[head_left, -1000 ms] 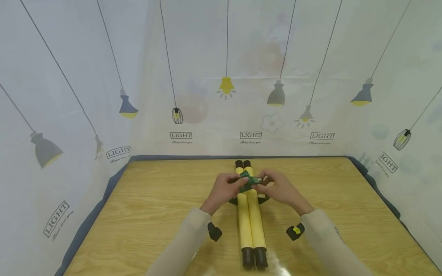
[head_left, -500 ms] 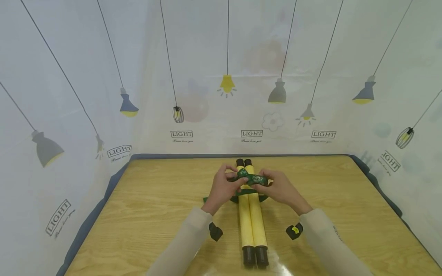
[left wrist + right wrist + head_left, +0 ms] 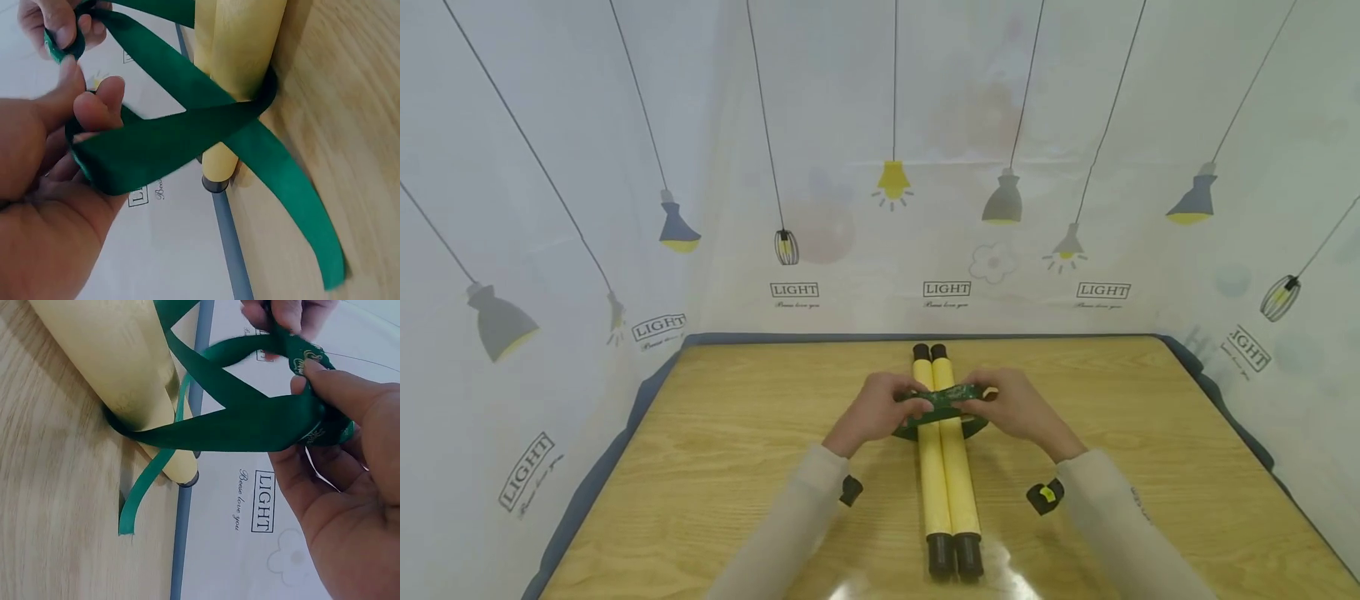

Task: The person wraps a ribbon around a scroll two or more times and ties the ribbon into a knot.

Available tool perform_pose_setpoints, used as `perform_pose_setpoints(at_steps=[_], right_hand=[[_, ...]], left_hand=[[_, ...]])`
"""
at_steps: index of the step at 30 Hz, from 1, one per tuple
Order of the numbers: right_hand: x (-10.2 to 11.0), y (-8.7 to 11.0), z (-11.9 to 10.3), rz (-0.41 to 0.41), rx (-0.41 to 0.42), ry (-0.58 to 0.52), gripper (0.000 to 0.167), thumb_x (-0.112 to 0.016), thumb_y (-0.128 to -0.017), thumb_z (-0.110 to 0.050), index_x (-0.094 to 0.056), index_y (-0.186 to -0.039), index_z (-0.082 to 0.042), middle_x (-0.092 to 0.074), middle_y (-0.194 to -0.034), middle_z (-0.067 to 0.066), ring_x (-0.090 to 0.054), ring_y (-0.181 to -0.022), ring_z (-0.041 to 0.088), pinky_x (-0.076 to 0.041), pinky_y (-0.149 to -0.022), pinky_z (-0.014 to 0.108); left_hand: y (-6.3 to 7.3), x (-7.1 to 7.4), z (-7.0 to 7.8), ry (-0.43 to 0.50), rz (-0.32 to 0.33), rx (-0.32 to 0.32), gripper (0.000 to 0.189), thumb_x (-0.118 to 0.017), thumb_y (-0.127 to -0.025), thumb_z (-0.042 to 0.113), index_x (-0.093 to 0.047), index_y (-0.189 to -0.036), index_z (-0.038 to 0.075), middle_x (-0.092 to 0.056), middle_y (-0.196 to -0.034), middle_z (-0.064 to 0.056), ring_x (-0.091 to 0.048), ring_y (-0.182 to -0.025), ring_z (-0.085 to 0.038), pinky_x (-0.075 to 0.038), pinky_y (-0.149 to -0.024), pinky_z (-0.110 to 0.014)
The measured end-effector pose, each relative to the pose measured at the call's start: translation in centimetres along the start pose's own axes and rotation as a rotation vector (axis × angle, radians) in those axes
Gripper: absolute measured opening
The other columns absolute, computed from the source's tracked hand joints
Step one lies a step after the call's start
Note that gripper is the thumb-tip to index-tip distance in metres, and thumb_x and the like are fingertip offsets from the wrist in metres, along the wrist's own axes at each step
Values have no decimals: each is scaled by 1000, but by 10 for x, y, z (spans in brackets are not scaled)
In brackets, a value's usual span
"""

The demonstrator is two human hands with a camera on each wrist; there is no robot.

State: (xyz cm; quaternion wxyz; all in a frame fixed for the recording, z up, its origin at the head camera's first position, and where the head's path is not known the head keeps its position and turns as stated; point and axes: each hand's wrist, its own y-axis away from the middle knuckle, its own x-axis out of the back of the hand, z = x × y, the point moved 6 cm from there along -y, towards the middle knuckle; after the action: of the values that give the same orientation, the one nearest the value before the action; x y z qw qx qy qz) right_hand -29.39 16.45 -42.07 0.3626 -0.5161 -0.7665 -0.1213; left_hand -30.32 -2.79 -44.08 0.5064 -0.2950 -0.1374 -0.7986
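Two yellow tubes (image 3: 946, 475) with dark end caps lie side by side, lengthwise on the table. A green ribbon (image 3: 952, 397) with light lettering passes around them and rises in loops above. In the head view my left hand (image 3: 880, 408) pinches the ribbon left of the tubes, while my right hand (image 3: 1011, 406) pinches it on the right. The left wrist view has a ribbon band (image 3: 169, 147) running around the curled fingers, and a loose tail hanging toward the table. Lettered ribbon (image 3: 328, 425) lies folded between thumb and fingers in the right wrist view.
The wooden table (image 3: 760, 433) has a blue-grey border (image 3: 820, 339) along its back and sides. White cloth (image 3: 700, 167) printed with hanging lamps surrounds it. Black wrist devices (image 3: 1045, 497) hang below both sleeves.
The ribbon, bunched up between the hands earlier, now spans across them above the tubes. My left hand has shifted slightly left. The tubes stay in place.
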Motion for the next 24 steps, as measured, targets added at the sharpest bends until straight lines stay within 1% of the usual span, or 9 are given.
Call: perform_pose_setpoints(at_steps=[2,4,7,9,12,14,17,21,24], right_hand=[[1,0,0,11,8,15,7,-77,-93,-17,-76,-99,-13,-72,-89,-1,-66,-84,15,-58,-70,24],[2,0,1,21,20,25,6,-76,-94,-18,-76,-98,-13,-72,-89,-2,-66,-83,13,-58,-70,24],[2,0,3,30,31,32,9,-76,-94,-22,-76,-97,-14,-72,-88,-4,-65,-81,10,-58,-69,24],[2,0,4,31,33,30,8,-76,-94,-23,-76,-96,-15,-72,-87,-4,-65,-80,10,-57,-68,24],[2,1,5,35,31,25,7,-76,-95,-23,-76,-96,-17,-72,-86,-4,-64,-78,9,-57,-68,25],[1,1,5,33,29,17,7,-75,-95,-23,-76,-96,-17,-72,-87,-4,-64,-78,10,-57,-68,25],[1,0,5,30,16,10,6,-75,-95,-23,-76,-97,-18,-73,-88,-5,-65,-79,10,-58,-68,25],[0,0,6,24,3,11,5,-75,-95,-25,-76,-98,-20,-72,-89,-5,-65,-80,11,-57,-68,26],[2,0,7,19,-4,11,6,-76,-95,-27,-75,-97,-22,-72,-89,-5,-65,-80,13,-58,-68,27]], left_hand=[[0,0,0,-61,-40,-15,20,-76,-94,31,-80,-102,12,-75,-90,1,-61,-71,-9,-53,-63,-24],[1,-1,0,-90,-75,-26,19,-79,-91,34,-80,-94,15,-72,-92,4,-59,-74,-6,-53,-65,-24],[3,-3,-1,-53,-121,-16,20,-82,-88,37,-77,-87,18,-69,-92,4,-57,-73,-8,-52,-64,-25],[5,-4,0,-3,-145,-3,22,-83,-86,39,-74,-84,19,-67,-90,4,-56,-73,-9,-51,-65,-26],[7,-5,3,71,-153,18,28,-84,-85,42,-70,-80,19,-65,-86,4,-54,-76,-11,-47,-66,-28],[7,-5,5,99,-140,28,32,-85,-84,43,-67,-78,18,-61,-84,5,-51,-77,-12,-44,-67,-28],[6,-5,7,104,-96,19,34,-83,-87,38,-61,-76,14,-57,-83,3,-50,-76,-13,-44,-66,-28],[6,-3,8,79,-4,2,20,-72,-94,19,-59,-82,10,-56,-86,0,-52,-77,-14,-47,-64,-26],[9,1,9,51,70,-19,4,-65,-94,8,-62,-92,9,-62,-91,-3,-57,-82,-15,-51,-66,-26]])
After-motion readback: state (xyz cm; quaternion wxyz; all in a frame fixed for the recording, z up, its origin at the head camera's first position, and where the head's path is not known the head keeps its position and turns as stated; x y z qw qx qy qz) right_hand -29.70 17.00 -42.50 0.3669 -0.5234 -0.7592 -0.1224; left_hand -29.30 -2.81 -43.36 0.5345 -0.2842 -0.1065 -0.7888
